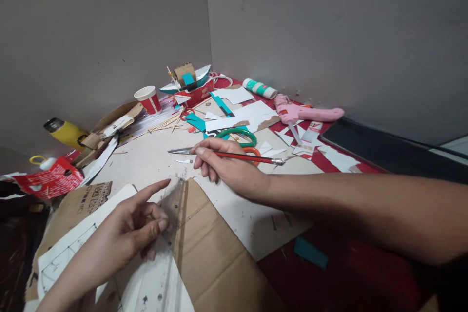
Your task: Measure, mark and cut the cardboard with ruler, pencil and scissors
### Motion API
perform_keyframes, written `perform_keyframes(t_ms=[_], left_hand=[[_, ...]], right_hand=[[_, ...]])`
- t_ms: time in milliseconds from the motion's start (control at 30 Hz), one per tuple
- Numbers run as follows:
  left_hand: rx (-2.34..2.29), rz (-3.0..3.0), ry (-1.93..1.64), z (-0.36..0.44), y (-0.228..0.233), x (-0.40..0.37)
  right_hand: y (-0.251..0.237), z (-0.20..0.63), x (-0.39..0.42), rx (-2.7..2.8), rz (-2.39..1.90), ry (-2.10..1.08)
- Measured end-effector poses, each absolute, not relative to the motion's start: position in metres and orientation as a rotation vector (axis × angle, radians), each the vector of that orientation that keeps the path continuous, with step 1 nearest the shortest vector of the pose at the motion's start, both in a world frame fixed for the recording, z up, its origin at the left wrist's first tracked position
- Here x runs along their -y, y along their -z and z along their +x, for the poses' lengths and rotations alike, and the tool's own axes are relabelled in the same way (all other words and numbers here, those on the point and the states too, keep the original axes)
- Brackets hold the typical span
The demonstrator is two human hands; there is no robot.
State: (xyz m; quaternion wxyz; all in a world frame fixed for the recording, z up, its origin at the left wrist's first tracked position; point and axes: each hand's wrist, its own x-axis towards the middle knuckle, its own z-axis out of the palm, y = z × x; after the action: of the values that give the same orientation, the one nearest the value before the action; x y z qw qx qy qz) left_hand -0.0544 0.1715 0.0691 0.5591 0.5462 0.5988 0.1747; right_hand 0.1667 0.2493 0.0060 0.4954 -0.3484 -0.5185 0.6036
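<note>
Nearest: left hand [126, 234] low at the front, thumb and bent fingers pressing down a clear plastic ruler [171, 214], index finger pointing out straight. Grip neither fully spread nor fisted; it pins the ruler rather than pinching it. The ruler lies along the edge of a brown cardboard sheet [212, 253], partly over a white paper with drawn lines [69, 253].

Just beyond: right hand [226, 165], arm coming in from the right. Grip pressed together around a red-handled craft knife [234, 155], held like a pencil, blade pointing left, tip just above the pale counter [146, 156], a short way past the ruler's far end.

Behind the right hand: scissors with green and orange handles [241, 136], touching or nearly touching the knuckles. White paper scraps [252, 114] and teal offcuts [195, 121] around them.

Further right: pink glue gun [303, 113] lying on its side. Further left: yellow bottle [66, 131], red packaging [51, 178], thin wooden sticks.

Far corner by the walls: red-and-white paper cup [149, 99], small cardboard model boat [188, 80], white-and-green glue tube [260, 88].
</note>
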Motion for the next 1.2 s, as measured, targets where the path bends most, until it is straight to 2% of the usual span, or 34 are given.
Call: perform_keyframes(t_ms=[567, 833, 1200], left_hand=[[-1.252, 1.160, -0.397, -0.056, -0.058, -0.175], [-1.397, 1.233, -0.468, -0.070, -0.073, -0.179], [-1.285, 1.095, -0.430, -0.043, -0.051, -0.174]], right_hand=[[-0.006, 0.166, -0.249, 1.290, -0.870, -1.459], [-0.008, 0.167, -0.248, 1.289, -0.859, -1.477], [-0.006, 0.166, -0.249, 1.295, -0.850, -1.482]])
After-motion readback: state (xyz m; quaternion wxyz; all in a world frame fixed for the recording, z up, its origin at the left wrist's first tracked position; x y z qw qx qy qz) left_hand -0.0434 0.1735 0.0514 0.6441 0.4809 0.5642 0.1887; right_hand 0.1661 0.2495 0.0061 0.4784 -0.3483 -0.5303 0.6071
